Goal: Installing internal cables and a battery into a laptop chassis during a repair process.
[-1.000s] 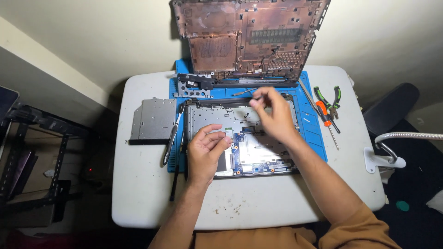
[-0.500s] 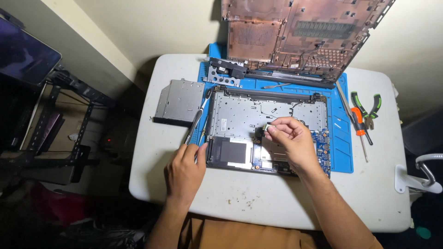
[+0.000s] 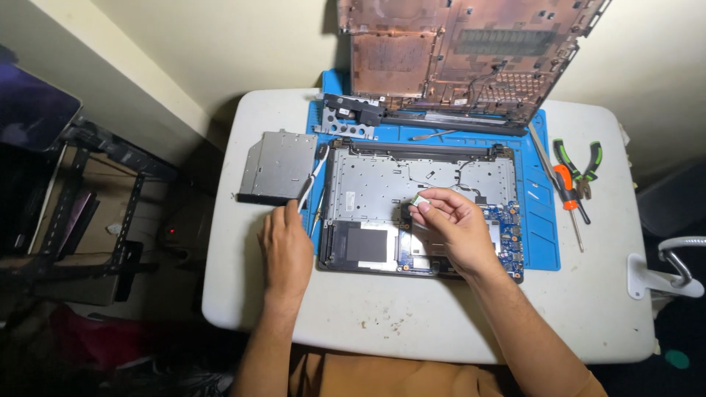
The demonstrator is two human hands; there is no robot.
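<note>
An opened laptop base [image 3: 419,184] lies on a blue work mat [image 3: 540,220], its silver inner plate and a blue circuit board exposed. My right hand [image 3: 452,224] hovers over the middle of the base and pinches a small pale part [image 3: 421,200] between thumb and fingertips. My left hand [image 3: 285,246] rests flat on the white table [image 3: 412,316] just left of the base, fingers together, its tips by a slim tool with a white handle [image 3: 309,184]. It holds nothing.
The laptop's rust-coloured bottom cover [image 3: 460,51] leans upright against the wall behind the mat. A grey optical drive [image 3: 278,165] lies at the left. Green-handled pliers [image 3: 581,165] and an orange screwdriver [image 3: 566,187] lie at the right. A dark metal rack [image 3: 88,213] stands left of the table.
My right hand has lifted slightly with the small part pinched in it. My left hand came off the laptop base a second ago and now lies on the table beside it.
</note>
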